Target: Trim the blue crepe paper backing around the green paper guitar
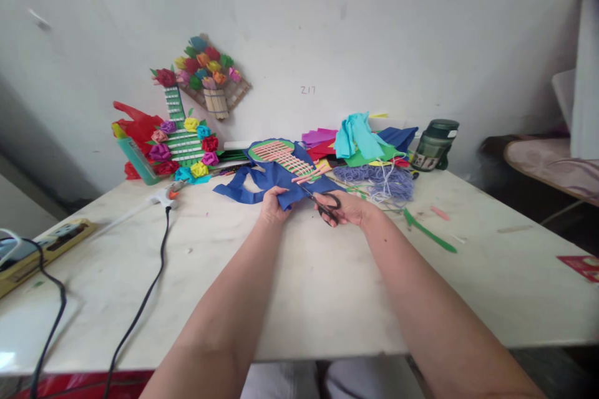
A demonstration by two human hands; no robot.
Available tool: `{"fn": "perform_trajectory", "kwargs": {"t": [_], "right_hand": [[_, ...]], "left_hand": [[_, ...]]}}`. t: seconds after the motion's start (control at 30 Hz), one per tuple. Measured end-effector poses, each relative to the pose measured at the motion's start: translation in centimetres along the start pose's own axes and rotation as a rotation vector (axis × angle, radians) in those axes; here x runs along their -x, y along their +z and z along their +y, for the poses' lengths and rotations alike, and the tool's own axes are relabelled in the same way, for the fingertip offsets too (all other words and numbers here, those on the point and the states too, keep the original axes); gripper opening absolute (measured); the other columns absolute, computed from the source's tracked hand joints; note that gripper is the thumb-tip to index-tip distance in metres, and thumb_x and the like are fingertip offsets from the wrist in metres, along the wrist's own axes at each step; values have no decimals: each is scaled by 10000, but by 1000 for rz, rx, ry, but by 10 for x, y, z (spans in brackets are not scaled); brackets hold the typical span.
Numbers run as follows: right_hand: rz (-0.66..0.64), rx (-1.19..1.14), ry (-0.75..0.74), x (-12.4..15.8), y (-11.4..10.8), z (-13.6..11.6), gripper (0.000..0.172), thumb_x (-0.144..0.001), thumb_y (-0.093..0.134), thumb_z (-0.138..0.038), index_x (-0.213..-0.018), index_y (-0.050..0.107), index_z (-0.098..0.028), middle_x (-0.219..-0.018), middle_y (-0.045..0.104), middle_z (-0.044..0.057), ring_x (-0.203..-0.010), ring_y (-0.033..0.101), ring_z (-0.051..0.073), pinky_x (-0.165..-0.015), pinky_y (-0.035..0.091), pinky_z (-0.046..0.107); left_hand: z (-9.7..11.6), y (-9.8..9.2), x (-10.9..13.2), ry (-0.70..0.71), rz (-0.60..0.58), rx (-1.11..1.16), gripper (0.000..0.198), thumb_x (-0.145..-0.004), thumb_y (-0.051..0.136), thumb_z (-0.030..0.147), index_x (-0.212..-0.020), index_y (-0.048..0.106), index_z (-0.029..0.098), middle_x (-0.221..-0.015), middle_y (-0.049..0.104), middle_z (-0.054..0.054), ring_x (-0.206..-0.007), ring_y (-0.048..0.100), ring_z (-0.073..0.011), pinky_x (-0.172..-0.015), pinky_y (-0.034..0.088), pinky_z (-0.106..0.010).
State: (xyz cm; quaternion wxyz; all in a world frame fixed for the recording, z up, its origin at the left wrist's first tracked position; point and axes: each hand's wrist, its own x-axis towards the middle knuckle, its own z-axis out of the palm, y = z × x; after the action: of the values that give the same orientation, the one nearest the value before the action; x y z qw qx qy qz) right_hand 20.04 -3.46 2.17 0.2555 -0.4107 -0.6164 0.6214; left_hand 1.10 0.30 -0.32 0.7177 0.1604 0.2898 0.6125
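My left hand (276, 204) pinches the near edge of a sheet of dark blue crepe paper (269, 179). In my right hand (349, 207) is a pair of black-handled scissors (329, 207), with the fingers in its loops and the blades pointing left at the blue paper. Whether the blades are touching the paper I cannot make out. A woven piece (281, 156) of pink strips on green, with blue around its edge, lies on the blue paper just beyond my hands. Pink strip ends stick out at its right end.
Paper-flower crafts (187, 143) stand at the back left, near a glue gun (166, 195) with a black cord and a power strip (47, 249). Coloured paper (360, 137), purple yarn (374, 181) and a dark green bottle (435, 144) sit at the back right. A green strip (430, 232) lies nearer.
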Motion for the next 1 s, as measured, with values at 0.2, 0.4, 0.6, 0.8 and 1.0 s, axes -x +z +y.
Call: {"fn": "perform_trajectory", "kwargs": {"t": [0.2,0.4,0.6,0.8,1.0], "right_hand": [[-4,-8,15,3,-1,-1,507,-726,593,-629,-799,540,-131,-511,577,11,-363,521,82,-272,231,141],[-52,-3,30,3,-4,-1,519,-712,608,-629,-795,548,-120,-501,582,20,-355,524,91,-267,225,145],[-42,-22,5,-2,-3,4,514,-721,606,-621,-806,550,-118,-519,601,33,-371,542,98,-274,250,147],[17,-30,4,-3,6,1,508,-731,595,-624,-788,540,-122,-521,590,25,-366,532,86,-273,230,142],[65,-38,23,-6,7,1,470,-750,595,-594,-774,541,-128,-499,550,-13,-341,483,56,-269,198,133]], "left_hand": [[-1,1,1,24,-12,30,409,-634,432,21,-998,602,102,-708,668,-62,-582,648,-203,-539,544,-305],[-1,0,0,27,-10,21,451,-628,429,33,-1030,604,139,-687,667,-30,-577,639,-179,-557,532,-277],[-1,2,2,21,-23,30,449,-616,422,34,-1020,600,118,-685,664,-37,-566,636,-185,-529,525,-279],[-1,1,1,26,6,44,404,-636,424,30,-982,603,136,-674,659,-34,-547,632,-179,-516,525,-272],[0,2,2,25,-8,60,399,-657,407,30,-998,592,123,-672,654,-47,-535,627,-175,-513,529,-267]]}}
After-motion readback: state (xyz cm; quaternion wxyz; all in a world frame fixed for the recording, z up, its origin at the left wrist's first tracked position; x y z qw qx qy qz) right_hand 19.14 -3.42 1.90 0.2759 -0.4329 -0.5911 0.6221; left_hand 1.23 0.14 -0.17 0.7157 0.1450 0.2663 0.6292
